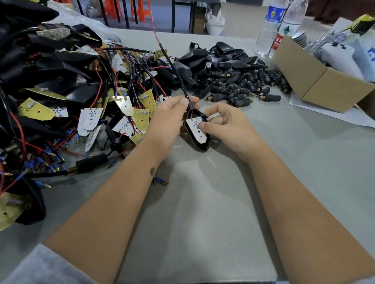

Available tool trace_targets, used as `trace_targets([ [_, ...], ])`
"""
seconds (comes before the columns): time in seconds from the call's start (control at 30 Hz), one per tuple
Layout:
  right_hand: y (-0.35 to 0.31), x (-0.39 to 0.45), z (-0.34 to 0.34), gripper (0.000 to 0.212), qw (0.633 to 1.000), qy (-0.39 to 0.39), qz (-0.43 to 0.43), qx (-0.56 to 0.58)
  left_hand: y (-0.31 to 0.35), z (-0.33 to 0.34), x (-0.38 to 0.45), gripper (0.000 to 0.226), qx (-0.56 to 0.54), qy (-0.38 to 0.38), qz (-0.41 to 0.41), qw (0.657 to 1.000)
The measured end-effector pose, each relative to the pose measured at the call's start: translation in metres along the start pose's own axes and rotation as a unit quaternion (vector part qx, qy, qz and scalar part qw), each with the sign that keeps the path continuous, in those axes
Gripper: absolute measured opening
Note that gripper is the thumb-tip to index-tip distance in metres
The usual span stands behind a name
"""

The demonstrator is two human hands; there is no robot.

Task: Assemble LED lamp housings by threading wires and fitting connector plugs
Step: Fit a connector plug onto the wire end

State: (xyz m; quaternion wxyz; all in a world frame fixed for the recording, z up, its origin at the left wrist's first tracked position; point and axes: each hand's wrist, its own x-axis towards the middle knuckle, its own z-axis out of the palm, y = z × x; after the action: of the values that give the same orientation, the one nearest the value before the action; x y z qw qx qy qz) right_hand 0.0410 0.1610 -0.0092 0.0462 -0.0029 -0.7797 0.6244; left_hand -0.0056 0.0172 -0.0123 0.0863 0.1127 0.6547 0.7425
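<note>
At the far left of the grey bench [200, 217] lies a tangled heap of wired LED boards and black shells [61, 97], too many to count, red and black leads crossing everywhere. The person's left hand [168, 117] grips the neck of one black plastic lamp housing [200, 140] just where a black sleeved cable [176, 72] runs out of it, thumb and fingers closed around that joint. Seated in the housing is one white pointed LED board [197, 129]. The right hand [226, 124] presses a fingertip onto the board's edge, its other fingers loosely curled and holding nothing I can make out.

Further right sits a pile of empty black housings [207, 59], then a scatter of small black connector plugs with brass tips [247, 86] (dozens, beyond counting). Beyond those stand two clear plastic water bottles [273, 27] and one open brown cardboard box [326, 83].

The risk, I'd judge, is the board seating crooked or pinching its thin red wires [191, 116] under the edge if pressed unevenly; a tug on the long cable could also snag the heap and drag the board back out.
</note>
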Motion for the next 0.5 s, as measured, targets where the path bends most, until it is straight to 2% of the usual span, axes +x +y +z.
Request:
trace_targets([
  [0.3, -0.0018, -0.0011, 0.0003, 0.016, 1.0, 0.0, -0.011, 0.01, -0.0008, -0.0028, 0.0019, 0.021, -0.099, 0.034, 0.007, 0.995],
  [0.5, 0.0021, 0.002, -0.0011, 0.016, 1.0, -0.01, -0.013, -0.009, -0.0011, -0.0026, 0.002, 0.015, -0.072, 0.034, 0.0, 0.997],
])
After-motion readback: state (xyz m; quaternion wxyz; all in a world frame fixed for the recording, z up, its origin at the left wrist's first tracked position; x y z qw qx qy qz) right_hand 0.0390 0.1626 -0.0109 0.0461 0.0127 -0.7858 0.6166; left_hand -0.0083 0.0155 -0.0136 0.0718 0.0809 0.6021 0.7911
